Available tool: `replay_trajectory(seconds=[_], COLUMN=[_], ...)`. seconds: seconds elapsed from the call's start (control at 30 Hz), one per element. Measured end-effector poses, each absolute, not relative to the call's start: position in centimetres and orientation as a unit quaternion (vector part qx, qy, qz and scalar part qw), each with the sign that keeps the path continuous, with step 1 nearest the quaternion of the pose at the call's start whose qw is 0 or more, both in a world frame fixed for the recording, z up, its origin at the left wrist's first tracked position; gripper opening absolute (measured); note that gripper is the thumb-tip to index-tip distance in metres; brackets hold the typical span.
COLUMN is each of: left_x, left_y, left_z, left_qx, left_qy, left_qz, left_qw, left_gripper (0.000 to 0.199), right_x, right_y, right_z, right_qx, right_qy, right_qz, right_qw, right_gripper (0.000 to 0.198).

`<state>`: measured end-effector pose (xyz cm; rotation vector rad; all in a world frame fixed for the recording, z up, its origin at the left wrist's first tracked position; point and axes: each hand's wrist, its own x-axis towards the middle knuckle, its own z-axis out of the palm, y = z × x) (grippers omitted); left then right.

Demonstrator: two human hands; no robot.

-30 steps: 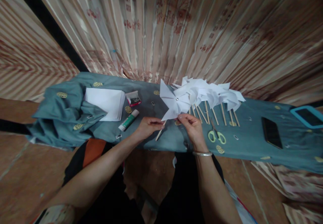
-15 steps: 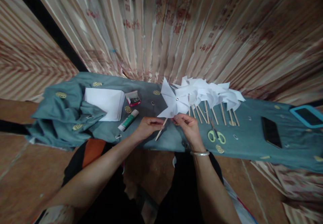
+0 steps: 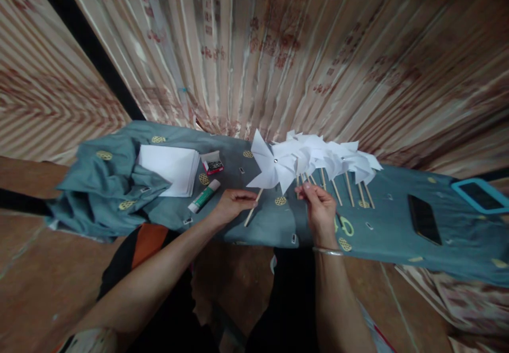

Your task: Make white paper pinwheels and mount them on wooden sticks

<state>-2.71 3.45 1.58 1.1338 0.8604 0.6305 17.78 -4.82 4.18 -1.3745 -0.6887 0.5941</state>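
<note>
A white paper pinwheel with a shiny pin at its centre stands upright on a thin wooden stick. My left hand is closed, pinching that stick just below the paper blades. My right hand is apart from this pinwheel, to its lower right, near the sticks of other pinwheels. Its fingers are curled with the tips together, and whether anything small is between them is hidden. Several finished white pinwheels lie overlapping in a row behind it. Green-handled scissors are partly covered by my right hand.
On the cloth-covered table lie a stack of white paper, a small red box of pins and a glue stick. At the right are a black phone and a blue-framed device. A curtain hangs behind.
My right hand has come away from the pinwheel's blade and moved right, now covering part of the scissors. My left hand still grips the stick. The view has shifted slightly.
</note>
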Motion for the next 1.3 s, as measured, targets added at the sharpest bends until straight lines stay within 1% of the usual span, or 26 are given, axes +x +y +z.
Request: replay_trajectory(seconds=[0.07,0.13,0.37,0.6,0.77,0.97,1.3], left_x=[-2.8,-2.8,-2.7,-2.7,-2.6,-2.5,-2.5], left_y=[3.3,3.1,3.0,3.4,3.4,3.5,3.6], left_z=[1.7,1.9,2.0,1.8,1.8,1.6,1.4], left_qx=[0.509,0.510,0.497,0.492,0.489,0.485,0.501], left_qy=[0.385,0.380,0.375,0.385,0.390,0.393,0.396], left_qz=[0.275,0.264,0.255,0.273,0.284,0.293,0.293], left_qw=[0.719,0.725,0.740,0.731,0.727,0.724,0.712], left_gripper=[0.029,0.028,0.027,0.026,0.027,0.029,0.031], right_x=[18.7,19.1,18.4,17.6,17.0,16.7,16.2], right_y=[-4.7,-4.6,-4.2,-3.8,-3.7,-3.6,-3.6], right_z=[3.9,3.8,3.7,3.7,3.8,3.8,3.7], right_qx=[-0.612,-0.618,-0.647,-0.650,-0.642,-0.642,-0.631], right_qy=[-0.276,-0.273,-0.323,-0.320,-0.318,-0.326,-0.300], right_qz=[0.230,0.218,0.265,0.279,0.310,0.315,0.345], right_qw=[0.705,0.704,0.638,0.631,0.625,0.619,0.627], right_gripper=[0.028,0.029,0.027,0.027,0.027,0.027,0.028])
